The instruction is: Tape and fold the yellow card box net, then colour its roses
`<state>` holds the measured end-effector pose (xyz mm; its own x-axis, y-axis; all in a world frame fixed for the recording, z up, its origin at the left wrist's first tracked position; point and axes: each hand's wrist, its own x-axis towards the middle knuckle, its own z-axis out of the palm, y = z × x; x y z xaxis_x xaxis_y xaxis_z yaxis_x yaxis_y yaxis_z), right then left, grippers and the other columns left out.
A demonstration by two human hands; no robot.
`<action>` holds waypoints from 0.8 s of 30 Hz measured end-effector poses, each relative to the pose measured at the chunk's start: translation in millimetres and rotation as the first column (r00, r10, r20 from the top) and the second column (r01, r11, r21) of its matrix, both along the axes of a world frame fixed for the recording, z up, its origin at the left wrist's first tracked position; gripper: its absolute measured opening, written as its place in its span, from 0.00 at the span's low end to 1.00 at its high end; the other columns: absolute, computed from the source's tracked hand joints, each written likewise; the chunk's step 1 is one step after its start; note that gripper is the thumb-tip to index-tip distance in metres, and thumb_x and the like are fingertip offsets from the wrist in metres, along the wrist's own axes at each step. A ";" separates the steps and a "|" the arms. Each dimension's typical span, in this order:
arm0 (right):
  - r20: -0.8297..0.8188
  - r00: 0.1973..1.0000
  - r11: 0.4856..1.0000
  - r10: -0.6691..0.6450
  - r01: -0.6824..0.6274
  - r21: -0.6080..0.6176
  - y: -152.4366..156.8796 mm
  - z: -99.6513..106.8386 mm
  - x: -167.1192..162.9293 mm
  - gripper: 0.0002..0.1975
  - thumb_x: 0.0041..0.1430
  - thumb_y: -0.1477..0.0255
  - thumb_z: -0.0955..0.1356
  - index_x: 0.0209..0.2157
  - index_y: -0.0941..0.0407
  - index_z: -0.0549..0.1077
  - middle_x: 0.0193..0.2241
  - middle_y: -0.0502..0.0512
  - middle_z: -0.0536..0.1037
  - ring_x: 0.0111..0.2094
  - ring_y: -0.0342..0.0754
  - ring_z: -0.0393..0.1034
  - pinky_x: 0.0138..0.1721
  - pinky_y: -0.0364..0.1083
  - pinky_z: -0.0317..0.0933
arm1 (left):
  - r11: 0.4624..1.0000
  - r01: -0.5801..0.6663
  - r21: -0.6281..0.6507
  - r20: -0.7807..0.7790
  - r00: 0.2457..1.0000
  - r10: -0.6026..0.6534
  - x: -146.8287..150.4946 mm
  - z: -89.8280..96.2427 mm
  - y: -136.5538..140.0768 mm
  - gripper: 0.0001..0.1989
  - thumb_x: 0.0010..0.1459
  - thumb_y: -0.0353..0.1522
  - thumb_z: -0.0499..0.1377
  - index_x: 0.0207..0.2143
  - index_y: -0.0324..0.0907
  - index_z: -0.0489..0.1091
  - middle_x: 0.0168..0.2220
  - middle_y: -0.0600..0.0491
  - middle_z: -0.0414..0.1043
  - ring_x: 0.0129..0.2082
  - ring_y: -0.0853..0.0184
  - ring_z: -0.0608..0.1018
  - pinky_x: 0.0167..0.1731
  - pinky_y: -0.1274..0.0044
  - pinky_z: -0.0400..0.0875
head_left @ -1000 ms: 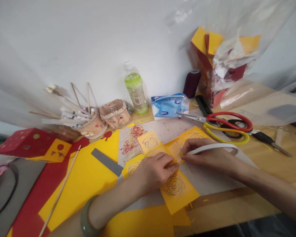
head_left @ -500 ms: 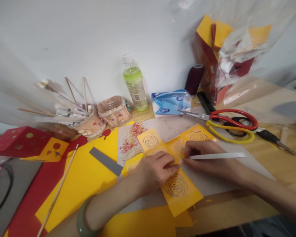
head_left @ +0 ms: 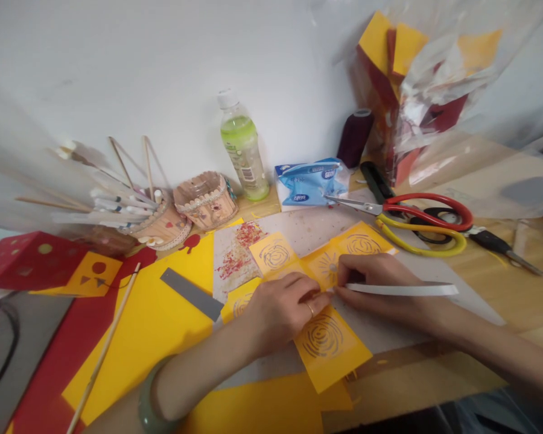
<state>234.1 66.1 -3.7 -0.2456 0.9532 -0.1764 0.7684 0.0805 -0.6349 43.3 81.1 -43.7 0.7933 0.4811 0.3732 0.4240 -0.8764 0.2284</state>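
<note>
A yellow paper cut-out (head_left: 322,340) with several square panels and swirl-pattern slits lies on a grey sheet. My left hand (head_left: 285,304), a ring on one finger, has its fingers curled down on the middle of the cut-out, gripping it there. My right hand (head_left: 380,280) is closed in a pinch on a thin white strip (head_left: 411,290), like tape or paper, whose long tail sticks out to the right. Both sets of fingertips nearly meet at a fold of the cut-out; what lies right under them is hidden.
Red-and-yellow-handled scissors (head_left: 428,220) lie at the right. Behind are a tissue pack (head_left: 311,181), a drink bottle (head_left: 243,150), a thread spool (head_left: 355,138) and baskets (head_left: 206,202). At the left are a grey ruler (head_left: 191,293), a wooden stick (head_left: 104,346) and yellow sheets (head_left: 140,325).
The white strip's tail has bent a little and reaches slightly farther right. My hands stay almost in place on the cut-out; the whole view has shifted slightly.
</note>
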 end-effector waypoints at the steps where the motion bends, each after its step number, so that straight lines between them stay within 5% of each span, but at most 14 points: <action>1: 0.007 1.000 1.000 -0.003 0.003 0.000 0.4 0.1 -0.4 0.04 0.45 0.77 0.63 0.20 0.56 0.67 0.20 0.50 0.72 0.22 0.43 0.64 0.23 0.42 0.55 | 0.999 -0.034 -0.011 -0.017 0.999 0.033 1.9 2.0 -0.6 0.12 0.63 0.33 0.48 0.33 0.39 0.68 0.31 0.54 0.71 0.33 0.71 0.74 0.31 0.79 0.71; 11: 0.016 1.000 0.999 -0.002 0.002 0.048 -4.9 8.2 9.8 0.08 0.51 0.70 0.63 0.26 0.54 0.74 0.26 0.51 0.78 0.28 0.47 0.71 0.29 0.45 0.61 | 0.998 -0.030 0.052 -0.156 0.987 0.038 3.5 6.8 1.1 0.09 0.63 0.36 0.47 0.36 0.44 0.65 0.32 0.56 0.67 0.32 0.70 0.70 0.28 0.78 0.65; 15: -0.092 0.991 0.988 -0.098 0.108 0.112 -5.5 6.2 27.4 0.11 0.50 0.63 0.66 0.31 0.54 0.73 0.29 0.53 0.78 0.30 0.48 0.73 0.30 0.45 0.63 | 0.999 -0.035 0.010 -0.178 0.983 0.036 2.1 6.5 2.0 0.10 0.63 0.36 0.47 0.36 0.43 0.65 0.33 0.55 0.66 0.32 0.69 0.69 0.28 0.77 0.64; 24: -0.137 0.987 0.995 -0.083 0.076 -0.058 10.6 12.0 48.0 0.11 0.44 0.63 0.69 0.27 0.56 0.71 0.26 0.53 0.77 0.29 0.48 0.71 0.29 0.45 0.63 | 0.981 -0.110 -0.162 -0.153 0.985 0.085 5.1 10.7 3.2 0.12 0.63 0.39 0.47 0.34 0.42 0.64 0.32 0.55 0.66 0.32 0.70 0.70 0.29 0.78 0.65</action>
